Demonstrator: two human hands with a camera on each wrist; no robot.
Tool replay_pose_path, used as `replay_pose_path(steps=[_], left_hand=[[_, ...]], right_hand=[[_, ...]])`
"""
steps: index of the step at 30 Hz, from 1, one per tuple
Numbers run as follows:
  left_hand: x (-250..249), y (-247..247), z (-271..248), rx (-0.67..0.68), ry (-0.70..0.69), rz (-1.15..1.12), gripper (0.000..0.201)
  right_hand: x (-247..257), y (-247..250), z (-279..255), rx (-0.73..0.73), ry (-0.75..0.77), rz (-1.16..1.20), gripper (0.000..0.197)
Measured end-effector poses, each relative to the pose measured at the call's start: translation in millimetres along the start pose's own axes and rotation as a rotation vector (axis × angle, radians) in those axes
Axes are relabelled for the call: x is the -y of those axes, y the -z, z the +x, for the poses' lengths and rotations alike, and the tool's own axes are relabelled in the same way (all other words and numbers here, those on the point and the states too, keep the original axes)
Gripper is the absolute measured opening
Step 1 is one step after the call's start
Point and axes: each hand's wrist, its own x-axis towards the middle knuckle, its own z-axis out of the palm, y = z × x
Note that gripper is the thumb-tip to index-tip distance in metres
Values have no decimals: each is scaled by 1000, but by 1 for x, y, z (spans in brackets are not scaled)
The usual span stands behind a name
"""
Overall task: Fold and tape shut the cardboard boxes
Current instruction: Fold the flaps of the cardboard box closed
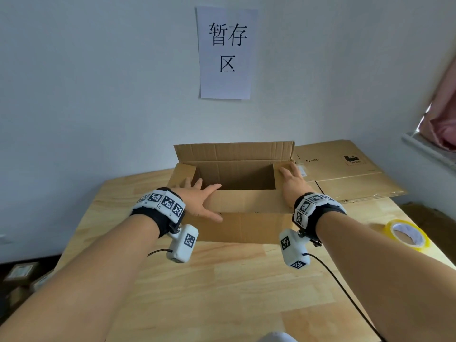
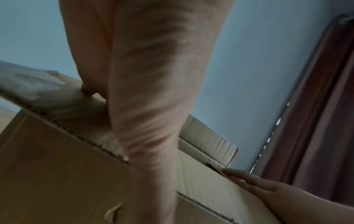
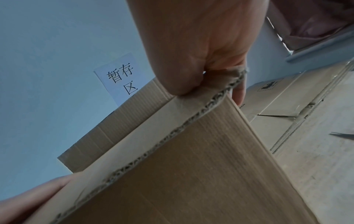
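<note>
Box (image 1: 237, 213) open, mid-desk (image 1: 222, 292), dead ahead of both hands; long axis left-right. Left hand (image 1: 199, 201) spread flat on left end flap (image 1: 183, 175). Right hand (image 1: 292, 180) flat on right end flap (image 1: 283, 176), fingers straight. Far flap (image 1: 234, 151) upright, near flap (image 1: 246, 201) down outside. Tape roll (image 1: 406, 235) right, nearer right hand. Box floor hidden; left wrist view blurred.

We cannot see the floor of the cardboard box (image 1: 237, 219); its near wall hides it. The left hand (image 2: 145, 84) is smeared by blur in its wrist view, fingertips unreadable. The tape roll (image 1: 407, 235) is partly hidden behind the right forearm. The small print on the flattened carton (image 1: 345, 169) at far right is too small for us to read.
</note>
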Motion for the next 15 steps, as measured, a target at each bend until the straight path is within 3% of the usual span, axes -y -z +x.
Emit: replay_pose_path(steps=[2, 7, 10, 13, 15], left_hand=[[-3, 2, 2, 11, -8, 56, 113], [-2, 8, 7, 12, -18, 50, 94], [4, 17, 7, 53, -44, -56, 86], [8, 31, 2, 15, -123, -139, 59], [8, 38, 0, -28, -141, -113, 51]], right_hand=[[-1, 0, -1, -5, 3, 15, 73], [-5, 3, -2, -41, 101, 100, 57], [-3, 9, -4, -3, 64, 206, 48], [3, 24, -6, 29, 25, 454, 43], [4, 35, -10, 90, -51, 688, 45]])
